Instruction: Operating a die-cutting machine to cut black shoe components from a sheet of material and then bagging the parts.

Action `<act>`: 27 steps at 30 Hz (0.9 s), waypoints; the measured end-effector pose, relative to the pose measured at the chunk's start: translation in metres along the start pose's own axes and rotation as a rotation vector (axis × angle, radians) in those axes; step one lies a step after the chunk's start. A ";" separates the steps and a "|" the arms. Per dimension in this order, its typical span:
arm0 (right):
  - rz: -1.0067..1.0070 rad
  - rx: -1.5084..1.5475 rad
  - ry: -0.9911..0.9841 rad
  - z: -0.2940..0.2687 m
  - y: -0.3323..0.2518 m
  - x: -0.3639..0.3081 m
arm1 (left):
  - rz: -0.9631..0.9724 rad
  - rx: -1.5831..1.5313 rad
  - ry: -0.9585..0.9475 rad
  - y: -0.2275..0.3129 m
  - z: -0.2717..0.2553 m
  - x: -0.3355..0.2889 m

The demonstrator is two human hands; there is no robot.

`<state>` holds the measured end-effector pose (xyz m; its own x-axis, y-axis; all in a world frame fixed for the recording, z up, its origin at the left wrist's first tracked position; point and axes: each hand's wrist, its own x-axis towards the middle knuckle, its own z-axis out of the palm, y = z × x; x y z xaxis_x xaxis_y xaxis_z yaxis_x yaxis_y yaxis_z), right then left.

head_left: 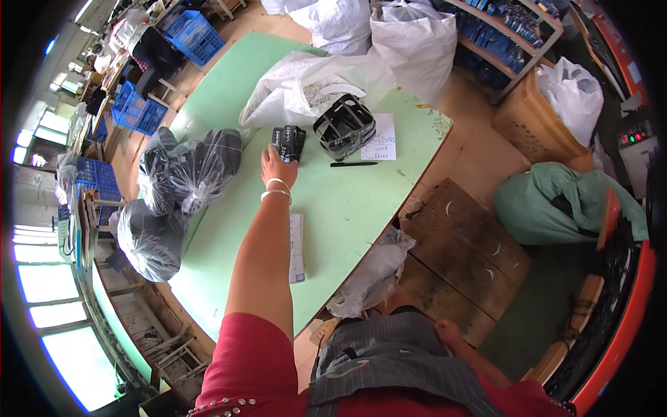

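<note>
The small black rectangular plastic block (288,142) lies flat on the pale green counter (347,208), far from me, just left of the black slatted plastic cage (345,126). My left hand (276,167) is stretched out to it, fingertips on its near edge; whether the grip is closed round it or only touching I cannot tell. By my judgement the piece is reached but not yet lifted. My right hand (448,333) rests low beside my lap, off the counter; its grip is too small to read.

Beyond the cage: a white printed paper sheet (382,139) and a black pen (354,164), both flat. A large white woven sack (306,87) slumps behind the block, close. Clear plastic bags of dark parts (187,174) crowd the left edge. A long white flat strip (297,247) lies under my forearm. Open green surface runs between pen and near rim; the right edge curves away to the wooden floor boards (465,243).
</note>
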<state>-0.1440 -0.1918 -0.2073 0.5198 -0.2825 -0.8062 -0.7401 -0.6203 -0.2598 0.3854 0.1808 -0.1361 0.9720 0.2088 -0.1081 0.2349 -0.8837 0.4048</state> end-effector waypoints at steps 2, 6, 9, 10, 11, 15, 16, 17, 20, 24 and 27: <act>0.037 0.131 -0.051 -0.019 -0.007 0.007 | -0.142 0.118 0.074 0.016 0.009 0.014; 0.110 0.438 -0.136 -0.038 -0.001 0.027 | -0.229 0.080 0.043 0.045 0.018 0.035; 0.227 0.540 -0.203 -0.062 -0.016 0.034 | -0.241 0.139 0.009 0.039 0.016 0.042; 0.240 0.520 -0.220 -0.068 -0.016 0.037 | -0.230 0.175 -0.018 0.048 0.018 0.037; 0.285 0.532 -0.203 -0.068 -0.015 0.040 | -0.227 0.216 -0.035 0.050 0.017 0.029; 0.316 0.510 -0.202 -0.067 -0.006 0.052 | -0.105 0.273 -0.069 0.043 0.025 -0.004; 0.318 0.504 -0.216 -0.067 -0.004 0.056 | -0.084 0.283 -0.089 0.043 0.025 -0.017; 0.270 0.451 -0.229 -0.069 -0.002 0.061 | -0.060 0.289 -0.110 0.045 0.027 -0.031; 0.223 0.442 -0.224 -0.077 -0.027 0.062 | -0.031 0.281 -0.130 0.043 0.029 -0.075; 0.214 0.538 -0.167 -0.078 -0.042 0.064 | 0.015 0.124 -0.180 0.037 0.030 -0.114; 0.165 0.629 -0.185 -0.069 -0.042 0.060 | 0.048 0.017 -0.223 0.023 0.021 -0.122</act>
<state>-0.0517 -0.2331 -0.2081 0.3381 -0.1720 -0.9253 -0.9403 -0.0197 -0.3399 0.2720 0.1263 -0.1331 0.9552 0.0702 -0.2875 0.1863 -0.8975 0.3996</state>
